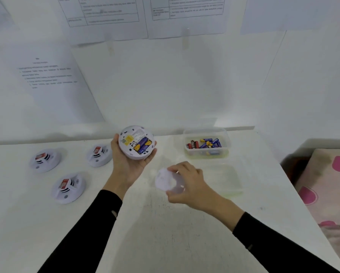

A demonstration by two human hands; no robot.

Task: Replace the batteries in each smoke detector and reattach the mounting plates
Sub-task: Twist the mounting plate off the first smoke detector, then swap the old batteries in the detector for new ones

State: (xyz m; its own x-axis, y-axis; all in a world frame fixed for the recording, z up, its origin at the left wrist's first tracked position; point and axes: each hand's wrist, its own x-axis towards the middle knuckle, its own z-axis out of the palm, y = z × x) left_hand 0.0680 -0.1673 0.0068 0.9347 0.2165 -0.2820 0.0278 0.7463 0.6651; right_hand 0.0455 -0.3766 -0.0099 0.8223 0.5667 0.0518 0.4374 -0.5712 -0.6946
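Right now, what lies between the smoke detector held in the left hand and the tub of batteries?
Nothing: in the head view only bare white table separates the smoke detector in the left hand from the battery tub.

The arms are covered by long, close-fitting black sleeves, the left sleeve and the right sleeve each ending at the wrist. Beyond them the left hand and right hand are bare. Near each cuff is a small pale slit, possibly a thumb hole; the view is too soft to be sure.
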